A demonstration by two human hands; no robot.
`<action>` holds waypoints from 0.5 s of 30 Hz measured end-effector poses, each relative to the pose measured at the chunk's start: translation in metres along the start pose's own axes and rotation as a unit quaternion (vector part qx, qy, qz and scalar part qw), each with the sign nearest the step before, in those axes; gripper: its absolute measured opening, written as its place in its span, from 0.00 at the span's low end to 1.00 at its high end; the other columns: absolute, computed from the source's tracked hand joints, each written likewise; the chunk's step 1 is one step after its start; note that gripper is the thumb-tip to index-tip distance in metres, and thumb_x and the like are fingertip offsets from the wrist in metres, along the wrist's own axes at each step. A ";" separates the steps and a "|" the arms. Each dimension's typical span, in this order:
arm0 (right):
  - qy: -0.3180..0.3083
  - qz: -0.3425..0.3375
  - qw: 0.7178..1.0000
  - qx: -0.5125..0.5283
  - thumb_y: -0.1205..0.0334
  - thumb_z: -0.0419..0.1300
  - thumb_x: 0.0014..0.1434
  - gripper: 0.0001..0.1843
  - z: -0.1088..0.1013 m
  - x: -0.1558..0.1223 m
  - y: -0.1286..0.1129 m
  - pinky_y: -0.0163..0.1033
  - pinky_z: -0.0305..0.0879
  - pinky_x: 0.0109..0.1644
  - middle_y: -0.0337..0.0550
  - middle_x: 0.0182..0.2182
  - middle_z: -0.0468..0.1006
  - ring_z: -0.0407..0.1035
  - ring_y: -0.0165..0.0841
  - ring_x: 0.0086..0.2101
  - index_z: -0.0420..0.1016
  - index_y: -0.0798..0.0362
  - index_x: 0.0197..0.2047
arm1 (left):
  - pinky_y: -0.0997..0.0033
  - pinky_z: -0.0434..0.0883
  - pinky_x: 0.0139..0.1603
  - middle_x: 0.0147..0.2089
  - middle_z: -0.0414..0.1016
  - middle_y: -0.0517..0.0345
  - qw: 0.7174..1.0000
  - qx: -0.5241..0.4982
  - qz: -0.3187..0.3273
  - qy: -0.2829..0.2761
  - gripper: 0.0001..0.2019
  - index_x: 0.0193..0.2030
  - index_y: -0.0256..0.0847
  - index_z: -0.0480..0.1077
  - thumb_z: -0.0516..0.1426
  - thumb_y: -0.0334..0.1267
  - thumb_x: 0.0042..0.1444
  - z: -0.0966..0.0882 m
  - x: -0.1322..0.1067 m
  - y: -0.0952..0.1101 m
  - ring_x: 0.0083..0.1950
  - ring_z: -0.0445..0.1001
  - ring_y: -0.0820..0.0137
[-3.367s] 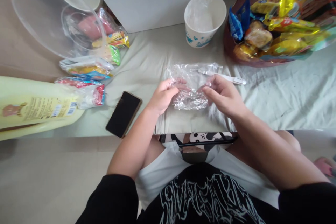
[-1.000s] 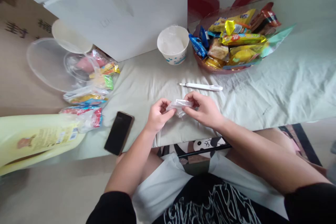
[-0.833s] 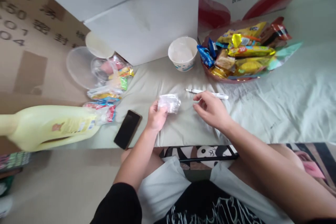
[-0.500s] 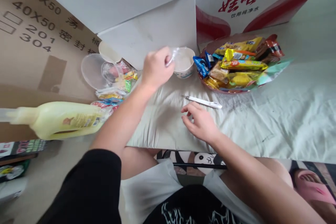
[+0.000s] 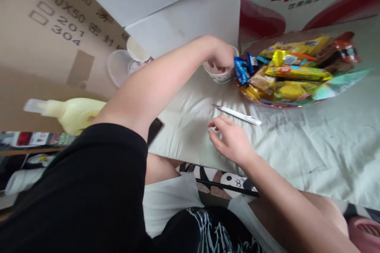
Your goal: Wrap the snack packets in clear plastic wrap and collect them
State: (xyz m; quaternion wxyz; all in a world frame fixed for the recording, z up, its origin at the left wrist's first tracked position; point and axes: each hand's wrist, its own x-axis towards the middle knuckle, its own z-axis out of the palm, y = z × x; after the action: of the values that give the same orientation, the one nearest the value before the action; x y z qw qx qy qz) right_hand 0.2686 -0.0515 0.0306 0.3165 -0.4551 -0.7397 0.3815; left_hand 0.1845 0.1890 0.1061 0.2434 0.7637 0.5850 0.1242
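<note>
My left hand (image 5: pixel 221 53) reaches down into a white paper cup (image 5: pixel 221 78) with a blue pattern near its base. Its fingers are bent inside the rim, and whatever they hold is hidden. Low over the cloth, my right hand (image 5: pixel 230 138) is loosely curled with its fingers apart and nothing in it. Just beyond its fingers lies a slim white utility knife (image 5: pixel 237 114), blade end to the left. A round basket (image 5: pixel 276 104) of wrapped snacks (image 5: pixel 297 71) stands right of the cup.
White boxes (image 5: pixel 184 31) stand behind the cup. At left are a brown carton (image 5: pixel 97 67), a pale yellow pump bottle (image 5: pixel 77 112) and a clear plastic lid (image 5: pixel 115 65). A dark flat object (image 5: pixel 156 128) shows beside my left arm. Pale cloth (image 5: pixel 311 146) covers the surface.
My left hand has moved right and down from beside the cup into it; the crumpled clear plastic it held is out of sight. The right hand stays nearly still. The camera view has shifted.
</note>
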 end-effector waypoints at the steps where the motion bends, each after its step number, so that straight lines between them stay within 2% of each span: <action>1: 0.010 -0.006 1.000 -0.003 0.61 0.51 0.64 0.10 0.000 0.000 0.002 0.41 0.67 0.40 0.47 0.40 0.78 0.75 0.36 0.37 0.73 0.52 0.43 | 0.60 0.64 0.42 0.22 0.63 0.59 0.997 0.066 0.030 -0.037 0.13 0.17 0.41 0.68 0.67 0.25 0.43 -0.011 -0.010 0.005 0.35 0.70 0.63; 2: 0.020 -0.013 1.000 -0.007 0.61 0.52 0.64 0.09 0.000 0.000 0.003 0.41 0.67 0.39 0.46 0.38 0.78 0.75 0.36 0.35 0.73 0.52 0.42 | 0.61 0.63 0.43 0.23 0.63 0.59 0.995 0.084 0.044 -0.031 0.13 0.19 0.42 0.68 0.65 0.26 0.47 -0.022 -0.024 0.008 0.34 0.68 0.65; 3: 0.030 -0.019 0.999 -0.010 0.62 0.53 0.63 0.09 0.001 0.001 0.004 0.40 0.67 0.37 0.46 0.36 0.78 0.74 0.36 0.35 0.73 0.52 0.41 | 0.61 0.61 0.44 0.26 0.64 0.60 0.993 0.083 0.079 0.017 0.11 0.23 0.43 0.68 0.61 0.28 0.54 -0.032 -0.042 0.008 0.35 0.66 0.67; 5: 0.048 -0.038 0.998 -0.015 0.66 0.53 0.60 0.08 0.001 0.000 0.006 0.39 0.67 0.36 0.44 0.34 0.78 0.74 0.35 0.33 0.73 0.51 0.39 | 0.64 0.59 0.39 0.27 0.65 0.61 0.980 0.031 0.143 0.133 0.13 0.25 0.42 0.64 0.56 0.29 0.60 -0.043 -0.090 0.000 0.31 0.62 0.71; 8: 0.063 -0.087 0.994 -0.023 0.71 0.51 0.55 0.12 0.002 -0.005 0.008 0.38 0.68 0.37 0.42 0.31 0.79 0.74 0.33 0.32 0.73 0.51 0.36 | 0.67 0.56 0.33 0.22 0.60 0.64 0.961 -0.115 0.132 0.214 0.12 0.25 0.42 0.63 0.52 0.30 0.60 -0.035 -0.170 -0.037 0.27 0.59 0.73; 9: 0.063 -0.100 0.993 -0.026 0.72 0.50 0.54 0.13 0.003 -0.008 0.009 0.37 0.68 0.37 0.40 0.30 0.79 0.74 0.32 0.31 0.73 0.50 0.35 | 0.67 0.56 0.31 0.21 0.60 0.64 0.956 -0.160 0.112 0.220 0.12 0.25 0.42 0.64 0.51 0.30 0.59 -0.027 -0.193 -0.053 0.25 0.59 0.73; 11: 0.055 -0.104 0.992 -0.038 0.73 0.48 0.52 0.14 0.006 -0.014 0.009 0.36 0.67 0.34 0.38 0.25 0.77 0.72 0.31 0.27 0.72 0.50 0.30 | 0.67 0.53 0.28 0.18 0.56 0.65 0.947 -0.240 0.074 0.200 0.11 0.23 0.42 0.65 0.50 0.31 0.56 -0.008 -0.231 -0.085 0.22 0.56 0.74; 13: 0.049 -0.080 0.994 -0.056 0.72 0.49 0.50 0.13 0.014 -0.019 0.008 0.35 0.64 0.30 0.35 0.21 0.74 0.70 0.30 0.23 0.71 0.49 0.26 | 0.68 0.52 0.27 0.17 0.55 0.65 0.931 -0.317 0.040 0.175 0.11 0.21 0.41 0.63 0.51 0.34 0.54 0.010 -0.254 -0.113 0.22 0.55 0.74; 15: 0.059 -0.030 0.995 -0.078 0.71 0.50 0.48 0.11 0.024 -0.020 0.002 0.35 0.62 0.27 0.34 0.19 0.72 0.68 0.30 0.21 0.71 0.48 0.24 | 0.69 0.50 0.27 0.17 0.54 0.64 0.896 -0.411 -0.001 0.171 0.12 0.19 0.41 0.63 0.51 0.37 0.52 0.020 -0.266 -0.136 0.22 0.55 0.75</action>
State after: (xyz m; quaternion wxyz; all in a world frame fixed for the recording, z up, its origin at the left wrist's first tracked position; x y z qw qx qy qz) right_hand 0.2572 -0.0760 0.0140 0.3343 -0.4776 -0.7605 0.2858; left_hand 0.0053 -0.0424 0.0443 0.4318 0.5620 0.5155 0.4815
